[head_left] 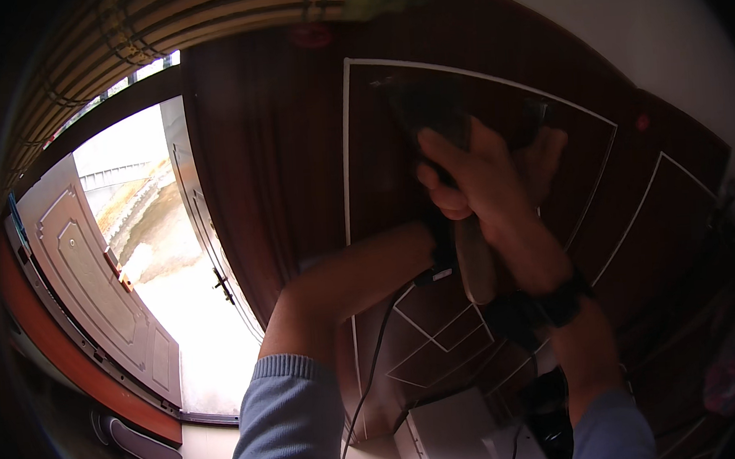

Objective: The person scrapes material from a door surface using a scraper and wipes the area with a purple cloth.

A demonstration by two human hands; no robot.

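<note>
So the dark, blurry thing (pixel 432 112) is up against or just in front of the glossy brown panel (pixel 382 195) with the pale outlines, and your right hand (pixel 492 171) has its fingers curled around it. A tan, rounded piece (pixel 475 265) sticks out below that grip. Your left hand is lost behind it, so can't tell what those fingers are doing; its dark wristband (pixel 443 246) shows, cable (pixel 375 355) hanging nearby. Down low there's a pale boxy thing (pixel 451 430), contents can't be made out. Open door (pixel 105 279) off left.
</note>
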